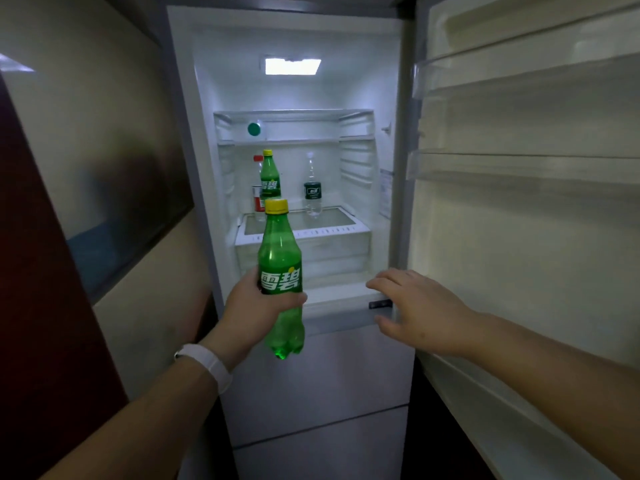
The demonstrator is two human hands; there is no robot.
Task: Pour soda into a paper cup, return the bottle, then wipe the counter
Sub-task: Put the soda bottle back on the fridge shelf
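**A:** What occupies the centre of the frame?

**B:** A green soda bottle (280, 271), yellow cap on, held upright in front of the open fridge (388, 188). The left hand (258, 311) wraps its fingers and thumb round the labelled waist, a grasp low enough to steady the weight and keep the neck clear.

**A:** And the right hand (419, 308)?

**B:** At centre right, fingers spread and relaxed, holding nothing. It hovers at the lower lip of the fridge compartment, beside the open door (519, 202) that fills the right of the frame; whether the fingertips touch the ledge cannot be told from this angle.

**A:** What stands inside?

**B:** On the glass shelf (332, 220), above centre: a second green bottle (270, 176) with a red-capped bottle (258, 183) just behind it, and a clear water bottle (312, 188) well apart to the right. They stand upright near the front, presumably for easy reach.

**A:** Which step is this?

**B:** Probably fetching or returning the bottle; no cup or counter shows, so the frame alone does not settle which.
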